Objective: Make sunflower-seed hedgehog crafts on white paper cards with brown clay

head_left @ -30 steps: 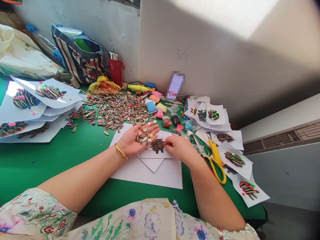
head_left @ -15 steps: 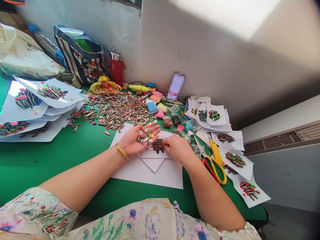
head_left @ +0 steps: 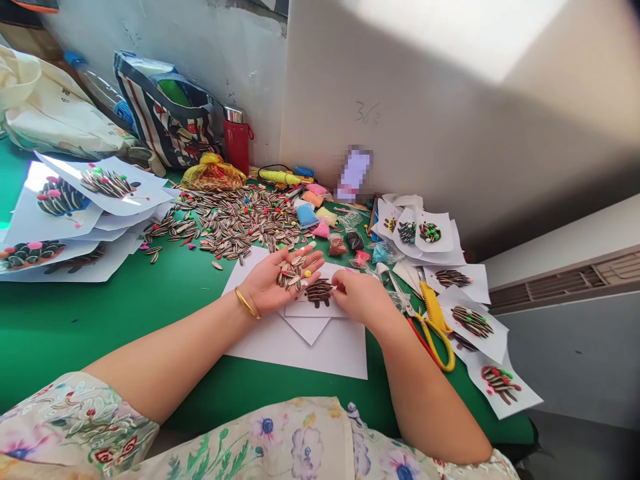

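My left hand [head_left: 273, 283] is palm up, fingers stretched out, cupping a small heap of striped sunflower seeds [head_left: 291, 273] with a yellow bead-like ball among them. Just right of it, a small white card [head_left: 300, 309] carries a dark hedgehog shape [head_left: 319, 291] covered with rows of seeds. My right hand [head_left: 363, 293] is at the hedgehog's right side, thumb and fingers pinched together; what they hold, if anything, is too small to make out. Beneath the card lie larger white sheets [head_left: 320, 359].
A wide pile of sunflower seeds [head_left: 245, 223] spreads behind my hands. Bags of coloured clay [head_left: 337, 246] and yellow-handled scissors [head_left: 440, 343] lie to the right. Finished-looking seed pictures are stacked at left [head_left: 113, 203] and right [head_left: 473, 323]. A red flask [head_left: 236, 143] stands by the wall.
My right hand's fingertips have drawn slightly right, off the hedgehog's edge, so more of it shows. My left hand still holds the seeds; the whole view has shifted a little.
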The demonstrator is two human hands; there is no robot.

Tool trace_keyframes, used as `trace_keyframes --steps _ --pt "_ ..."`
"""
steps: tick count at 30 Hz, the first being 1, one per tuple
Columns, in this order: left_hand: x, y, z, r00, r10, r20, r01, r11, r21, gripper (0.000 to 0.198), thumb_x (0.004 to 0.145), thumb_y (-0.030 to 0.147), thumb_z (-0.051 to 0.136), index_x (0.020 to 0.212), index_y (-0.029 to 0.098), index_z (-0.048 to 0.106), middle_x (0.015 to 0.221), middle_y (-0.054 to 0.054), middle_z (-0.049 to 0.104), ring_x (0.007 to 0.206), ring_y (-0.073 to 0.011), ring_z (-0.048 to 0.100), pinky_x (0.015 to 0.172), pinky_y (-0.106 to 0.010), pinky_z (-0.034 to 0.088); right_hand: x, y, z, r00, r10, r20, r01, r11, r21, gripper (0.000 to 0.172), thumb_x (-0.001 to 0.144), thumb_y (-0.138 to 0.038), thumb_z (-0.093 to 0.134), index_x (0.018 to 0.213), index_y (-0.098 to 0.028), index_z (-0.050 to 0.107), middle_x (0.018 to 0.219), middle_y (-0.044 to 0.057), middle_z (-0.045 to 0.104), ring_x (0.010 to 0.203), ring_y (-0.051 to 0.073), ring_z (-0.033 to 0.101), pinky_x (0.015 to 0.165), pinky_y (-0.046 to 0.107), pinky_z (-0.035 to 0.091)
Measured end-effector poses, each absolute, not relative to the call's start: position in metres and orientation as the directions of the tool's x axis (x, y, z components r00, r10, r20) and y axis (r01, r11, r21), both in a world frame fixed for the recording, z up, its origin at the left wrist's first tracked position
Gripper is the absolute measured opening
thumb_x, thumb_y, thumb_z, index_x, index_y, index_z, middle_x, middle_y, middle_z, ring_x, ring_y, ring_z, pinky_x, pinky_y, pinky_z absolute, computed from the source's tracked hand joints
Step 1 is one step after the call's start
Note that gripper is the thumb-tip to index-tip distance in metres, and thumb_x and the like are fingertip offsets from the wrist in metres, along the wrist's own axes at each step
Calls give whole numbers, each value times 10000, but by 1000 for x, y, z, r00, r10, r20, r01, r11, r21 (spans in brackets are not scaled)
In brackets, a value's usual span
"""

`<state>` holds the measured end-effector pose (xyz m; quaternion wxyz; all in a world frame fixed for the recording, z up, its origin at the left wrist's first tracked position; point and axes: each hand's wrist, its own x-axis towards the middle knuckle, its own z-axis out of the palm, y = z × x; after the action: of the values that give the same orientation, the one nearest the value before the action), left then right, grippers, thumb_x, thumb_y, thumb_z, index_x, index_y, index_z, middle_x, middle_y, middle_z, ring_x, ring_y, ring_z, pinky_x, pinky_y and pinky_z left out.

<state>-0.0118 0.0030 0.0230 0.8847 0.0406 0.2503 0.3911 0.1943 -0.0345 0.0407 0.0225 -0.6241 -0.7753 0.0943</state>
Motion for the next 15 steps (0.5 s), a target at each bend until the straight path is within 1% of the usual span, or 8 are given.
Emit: trace_keyframes --steps 2,3,5,7,9,11,15 --pt "-12 3 22 578 708 -405 -671 695 257 445 1026 359 356 1359 129 543 1247 -159 671 1141 -281 661 893 -425 582 195 -38 44 -213 977 18 955 212 -205 92 871 -242 594 818 -231 668 719 1 659 652 155 542 562 270 287" --pt "-11 3 21 581 708 -400 -674 695 252 445 1025 360 358 1358 130 543 1252 -159 668 1145 -283 658 901 -430 579 194 -39 45 -247 966 80 936 260 -236 122 883 -236 587 799 -228 675 726 6 653 666 154 545 577 269 310" --pt "-10 2 19 585 711 -389 -683 691 236 450 1026 363 357 1366 129 536 1264 -164 660 1164 -286 648 927 -441 569 189 -42 45 -389 898 205 839 437 -323 155 907 -238 580 818 -229 706 762 18 651 725 155 567 637 268 372" --pt "-9 1 19 583 719 -377 -696 682 223 465 1027 362 351 1386 118 516 1283 -180 644 1187 -287 634 949 -438 559 182 -44 42 -544 780 308 673 625 -395 162 928 -251 575 919 -238 737 822 30 663 796 158 587 712 272 422" --pt "-8 1 19 572 730 -375 -710 669 220 484 1027 359 347 1409 99 491 1289 -196 636 1196 -289 629 948 -417 559 176 -45 37 -626 690 363 558 722 -409 194 938 -243 565 1030 -247 736 886 43 674 841 167 594 751 289 448" --pt "-7 -1 21 567 732 -377 -714 665 218 495 1025 352 352 1430 93 467 1276 -199 642 1188 -287 634 934 -396 563 172 -44 33 -635 671 382 551 741 -385 228 934 -227 562 1095 -243 724 923 58 678 859 181 593 757 313 461" --pt "-7 -3 22 608 707 -361 -691 695 199 484 1021 324 358 1456 124 433 1245 -180 666 1139 -265 662 861 -359 581 172 -41 33 -557 727 401 649 683 -336 278 937 -211 544 1174 -211 690 922 82 681 869 207 585 751 348 471"
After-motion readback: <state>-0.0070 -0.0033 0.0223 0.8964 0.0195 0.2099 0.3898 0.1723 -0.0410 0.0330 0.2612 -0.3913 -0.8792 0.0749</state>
